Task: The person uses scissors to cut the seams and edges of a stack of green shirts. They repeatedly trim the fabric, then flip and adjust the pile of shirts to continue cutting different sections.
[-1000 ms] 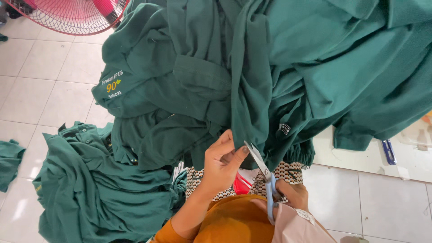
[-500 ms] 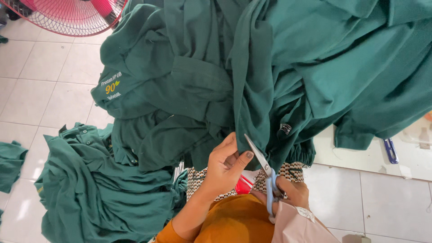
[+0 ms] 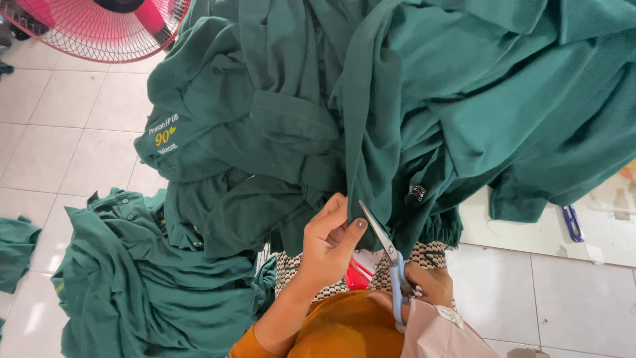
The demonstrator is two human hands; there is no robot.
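A large heap of dark green shirts (image 3: 411, 106) fills the upper middle and right of the view. My left hand (image 3: 329, 242) pinches the lower edge of one hanging green shirt. My right hand (image 3: 430, 285) holds a pair of scissors (image 3: 387, 255) with light blue handles. Their blades point up and left, close to my left thumb and the cloth's edge. Whether the blades touch the cloth is unclear. My orange sleeve and a patterned cloth lie below my hands.
A second pile of green shirts (image 3: 139, 278) lies on the white tiled floor (image 3: 59, 139) at lower left. A pink fan (image 3: 99, 26) stands at the top left. Small blue snips (image 3: 571, 222) rest on a white surface at the right.
My left hand has shifted slightly on the shirt's edge, and the scissors have moved a little up toward the cloth. The piles have not moved.
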